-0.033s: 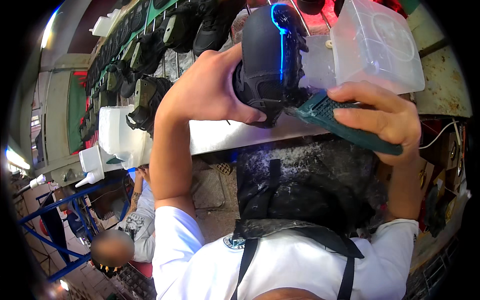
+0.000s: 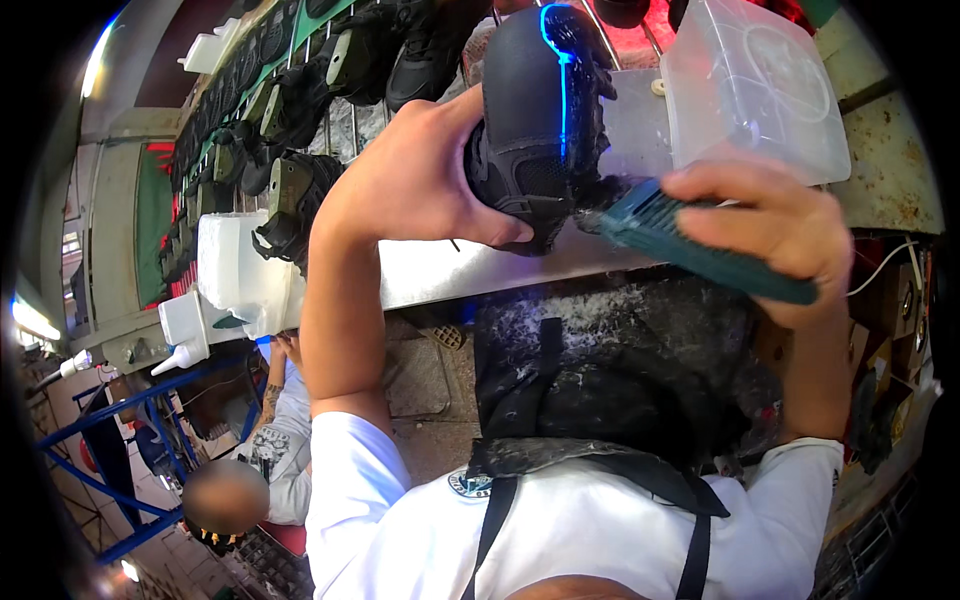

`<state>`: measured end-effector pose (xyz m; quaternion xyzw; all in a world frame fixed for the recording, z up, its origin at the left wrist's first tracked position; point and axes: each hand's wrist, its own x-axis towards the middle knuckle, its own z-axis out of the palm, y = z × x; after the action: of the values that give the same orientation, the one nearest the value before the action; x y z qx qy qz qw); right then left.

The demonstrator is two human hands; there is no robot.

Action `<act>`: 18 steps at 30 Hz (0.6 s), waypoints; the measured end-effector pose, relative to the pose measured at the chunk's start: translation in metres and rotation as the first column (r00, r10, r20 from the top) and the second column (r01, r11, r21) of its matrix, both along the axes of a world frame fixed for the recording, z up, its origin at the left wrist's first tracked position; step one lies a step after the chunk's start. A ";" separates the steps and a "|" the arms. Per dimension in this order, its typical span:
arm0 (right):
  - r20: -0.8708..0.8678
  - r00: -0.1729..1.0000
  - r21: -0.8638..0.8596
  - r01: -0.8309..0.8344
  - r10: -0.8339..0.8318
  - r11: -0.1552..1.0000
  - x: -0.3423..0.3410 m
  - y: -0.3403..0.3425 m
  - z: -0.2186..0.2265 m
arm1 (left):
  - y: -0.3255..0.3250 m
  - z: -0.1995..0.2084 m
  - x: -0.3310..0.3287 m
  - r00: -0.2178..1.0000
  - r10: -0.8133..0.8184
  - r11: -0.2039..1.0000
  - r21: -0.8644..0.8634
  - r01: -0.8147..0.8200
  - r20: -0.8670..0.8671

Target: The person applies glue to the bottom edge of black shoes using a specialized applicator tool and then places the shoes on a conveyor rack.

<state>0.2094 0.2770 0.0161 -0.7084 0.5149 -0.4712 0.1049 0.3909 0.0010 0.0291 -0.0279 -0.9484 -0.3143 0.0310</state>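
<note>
A black shoe (image 2: 522, 105) stands over the metal bench top (image 2: 430, 275), with a bright blue line of light along its right part. My left hand (image 2: 420, 170) is closed around the shoe's near left side, thumb along its lower edge. In my right hand (image 2: 770, 225), slightly smeared by motion, is a dark green brush (image 2: 700, 250). The brush's bristle end points at the shoe's lower right edge and lies very close to it; whether they touch I cannot tell.
More black shoes (image 2: 420, 60) stand on a rack running away to the left. A translucent plastic container (image 2: 755, 90) is at the back right, and a whitish one (image 2: 235, 270) stands left beside a white nozzle bottle (image 2: 185, 330). Another person (image 2: 275, 450) sits at lower left.
My right hand has shifted slightly to the right with the brush, drawing it a little away from the shoe. My left hand and the shoe are nearly unmoved.
</note>
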 end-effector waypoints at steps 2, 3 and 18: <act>0.050 0.999 -0.003 -0.011 0.011 1.000 -0.015 -0.002 0.009 | 0.000 0.001 0.004 1.000 0.021 1.000 0.003 -0.021 -0.001; 0.127 0.992 0.044 0.015 -0.021 0.999 -0.019 0.003 0.020 | 0.001 -0.002 -0.002 1.000 0.002 1.000 0.018 -0.002 -0.015; -0.109 0.993 0.142 -0.032 0.048 0.989 -0.025 -0.009 0.019 | -0.006 -0.003 -0.005 0.974 0.144 0.990 -0.041 -0.138 0.175</act>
<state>0.1842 0.2683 0.0346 -0.7349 0.5375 -0.3909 0.1347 0.3863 -0.0050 0.0265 0.0671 -0.9514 -0.2989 -0.0317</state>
